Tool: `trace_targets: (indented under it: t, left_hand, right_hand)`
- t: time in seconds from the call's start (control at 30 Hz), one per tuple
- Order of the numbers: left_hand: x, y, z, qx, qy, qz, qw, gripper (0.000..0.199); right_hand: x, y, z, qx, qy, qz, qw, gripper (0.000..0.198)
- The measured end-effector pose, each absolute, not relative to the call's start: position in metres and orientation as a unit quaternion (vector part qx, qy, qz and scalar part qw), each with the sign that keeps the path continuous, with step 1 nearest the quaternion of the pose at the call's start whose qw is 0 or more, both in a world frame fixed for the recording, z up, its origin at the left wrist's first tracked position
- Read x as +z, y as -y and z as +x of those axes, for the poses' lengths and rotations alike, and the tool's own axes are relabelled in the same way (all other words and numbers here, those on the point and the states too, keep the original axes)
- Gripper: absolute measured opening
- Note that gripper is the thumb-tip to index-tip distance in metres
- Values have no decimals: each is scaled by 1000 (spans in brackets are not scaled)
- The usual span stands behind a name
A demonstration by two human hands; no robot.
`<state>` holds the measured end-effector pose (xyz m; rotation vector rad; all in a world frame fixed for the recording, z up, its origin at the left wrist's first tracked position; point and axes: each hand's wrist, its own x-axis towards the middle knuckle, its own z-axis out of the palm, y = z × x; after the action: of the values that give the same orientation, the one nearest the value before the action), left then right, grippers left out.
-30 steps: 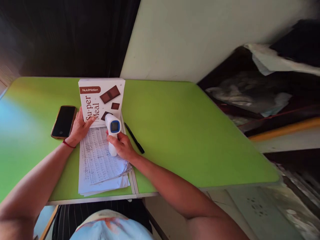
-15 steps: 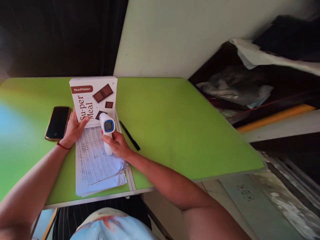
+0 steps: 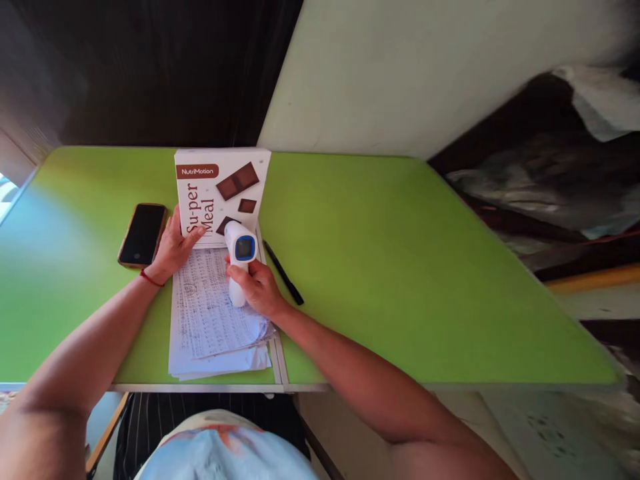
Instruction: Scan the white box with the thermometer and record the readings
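Observation:
A white box (image 3: 200, 210) printed "NutriMotion Su-per Meal" with brown bars stands tilted over the papers, its printed face toward me. My left hand (image 3: 175, 247) grips its lower left corner, thumb across the front. In my right hand (image 3: 257, 287) is a white infrared thermometer (image 3: 237, 287) with a blue-rimmed screen, held by its handle. Its head is in front of the box's lower right part; whether they touch I cannot tell. Beneath both hands lie handwritten papers (image 3: 205, 333) in a stack.
A phone (image 3: 143, 235) lies left of the box, close to my left hand. The black pen (image 3: 283, 273) rests right of the papers. The green table (image 3: 400, 267) meets a dark panel and a pale wall behind. Cluttered shelves (image 3: 530, 187) stand at the right.
The view has shifted, so the table and everything on it appear farther right. Both hands keep their holds on the box and the thermometer, with little other movement.

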<state>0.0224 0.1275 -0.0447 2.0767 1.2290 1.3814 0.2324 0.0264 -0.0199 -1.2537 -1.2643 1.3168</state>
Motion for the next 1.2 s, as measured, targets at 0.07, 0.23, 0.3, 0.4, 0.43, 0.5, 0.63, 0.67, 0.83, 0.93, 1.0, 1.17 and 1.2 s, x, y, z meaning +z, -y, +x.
trace_targets:
  t: [0.07, 0.23, 0.3, 0.4, 0.43, 0.5, 0.63, 0.67, 0.83, 0.93, 1.0, 1.17, 1.2]
  left_hand:
    - [-44, -127, 23, 491, -431, 735, 181, 54]
    - [-42, -127, 23, 486, -431, 736, 194, 56]
    - [-42, -127, 23, 485, -428, 736, 198, 57]
    - [-41, -127, 23, 486, -425, 737, 200, 57]
    - [-41, -127, 23, 485, -426, 737, 200, 58]
    - [-40, -126, 23, 485, -428, 735, 202, 60]
    - [-40, -126, 23, 488, -426, 734, 205, 59]
    - [-41, -126, 23, 489, -425, 734, 203, 59]
    - [-43, -128, 23, 495, -425, 734, 188, 57]
    - [-44, -128, 22, 499, -426, 732, 186, 57]
    - [-45, -129, 21, 498, -424, 733, 188, 57]
    - [-45, -129, 20, 498, -422, 735, 186, 53]
    - [-45, -129, 20, 497, -422, 735, 186, 53]
  right_hand:
    - [-21, -27, 233, 530, 513, -507, 446, 44]
    - [-23, -28, 232, 528, 511, -509, 449, 45]
    - [-24, -28, 232, 528, 511, -508, 450, 44]
    - [-24, -28, 233, 525, 516, -505, 451, 44]
    - [-24, -28, 233, 524, 518, -505, 450, 44]
    - [-23, -27, 233, 523, 520, -505, 449, 44]
    - [-20, -27, 233, 528, 517, -504, 447, 43]
    - [-19, -27, 233, 528, 516, -504, 448, 43]
    - [-16, -27, 232, 521, 521, -504, 452, 40]
    - [-15, -27, 232, 518, 524, -503, 451, 40]
    - [-15, -27, 232, 516, 524, -506, 451, 41]
    - [-16, -28, 232, 523, 517, -508, 450, 41]
    - [-15, -28, 232, 523, 515, -509, 449, 41]
